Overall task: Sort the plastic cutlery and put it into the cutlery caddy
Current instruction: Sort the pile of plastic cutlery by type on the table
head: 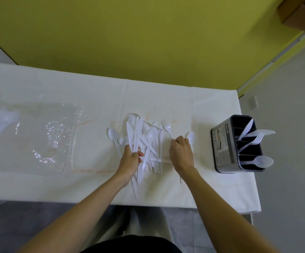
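Head view is showing us sorting the pile of plastic cutlery (149, 141) mid-table: our left hand (130, 160) is curling its fingers round a bundle of white pieces (130, 133), probably gathering like with like, while our right hand (182, 154) is pinching a fork (166, 126) by its handle, fingers curled tight. The cutlery caddy (223, 148) is standing well right, partly filled.

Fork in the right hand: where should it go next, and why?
Probably carry it right to the caddy: the right hand pinches the fork by its handle, and a sorted fork already stands in a caddy compartment.
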### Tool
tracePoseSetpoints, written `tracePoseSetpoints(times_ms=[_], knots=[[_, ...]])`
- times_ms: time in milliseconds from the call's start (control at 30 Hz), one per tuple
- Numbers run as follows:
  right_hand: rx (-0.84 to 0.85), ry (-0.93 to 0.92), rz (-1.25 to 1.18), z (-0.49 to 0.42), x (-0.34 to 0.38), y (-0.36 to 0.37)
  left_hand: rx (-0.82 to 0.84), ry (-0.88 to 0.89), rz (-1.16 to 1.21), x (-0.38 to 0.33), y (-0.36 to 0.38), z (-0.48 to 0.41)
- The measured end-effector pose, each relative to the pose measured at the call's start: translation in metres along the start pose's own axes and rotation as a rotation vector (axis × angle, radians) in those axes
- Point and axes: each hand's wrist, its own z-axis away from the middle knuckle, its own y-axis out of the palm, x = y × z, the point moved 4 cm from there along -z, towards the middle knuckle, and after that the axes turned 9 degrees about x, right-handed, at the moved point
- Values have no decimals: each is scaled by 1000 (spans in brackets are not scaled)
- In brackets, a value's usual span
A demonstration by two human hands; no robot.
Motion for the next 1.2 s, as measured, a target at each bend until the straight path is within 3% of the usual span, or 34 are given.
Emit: tracePoseSetpoints(times_ms=[133, 233, 367, 500, 700, 900, 1033, 1200], knots=[[5, 124, -154, -2, -15, -3, -14, 30, 22, 0, 1, -1], [-39, 82, -229, -16, -1, -17, -25, 53, 21, 0, 1, -1], [16, -15, -182, -47, 26, -19, -47, 55, 1, 2, -2, 2], [36, 59, -170, -57, 27, -12, -82, 63, 1, 4, -9, 5], [-24, 266, -512, -8, 4, -17, -64, 60, 10, 5, -6, 3], [78, 333, -639, 61, -16, 11, -26, 71, -22, 2, 5, 2], [12, 295, -501, 66, -21, 12, -18, 67, -17, 4, 9, 3], [24, 17, -222, 46, -15, 8, -28, 62, -20, 7, 8, 6]])
